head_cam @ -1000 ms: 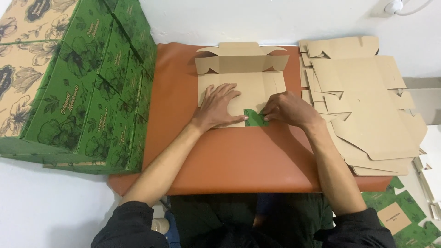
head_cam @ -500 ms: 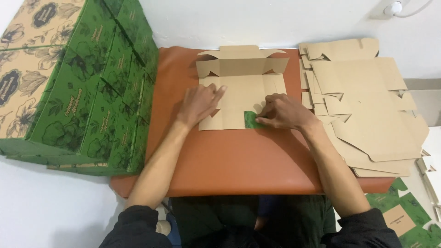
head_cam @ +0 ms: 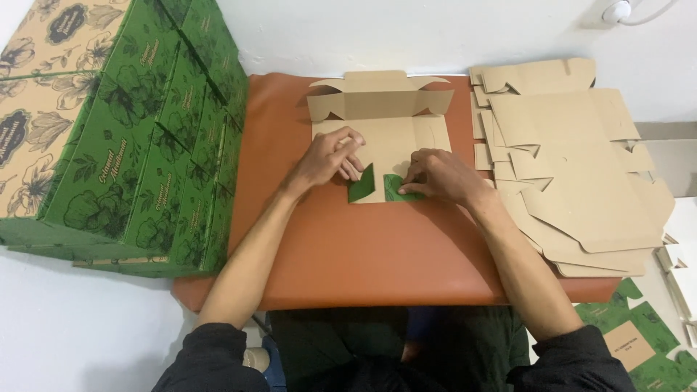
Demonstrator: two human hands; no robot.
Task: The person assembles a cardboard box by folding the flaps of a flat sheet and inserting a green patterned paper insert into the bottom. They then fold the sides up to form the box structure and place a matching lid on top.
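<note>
As hands (head_cam: 385,167) cover box blank (head_cam: 392,134), flaps partly hidden.

Green floral boxes (head_cam: 138,138) stacked left; flat cardboard blanks (head_cam: 573,167) piled right; orange mat (head_cam: 377,247).
</note>
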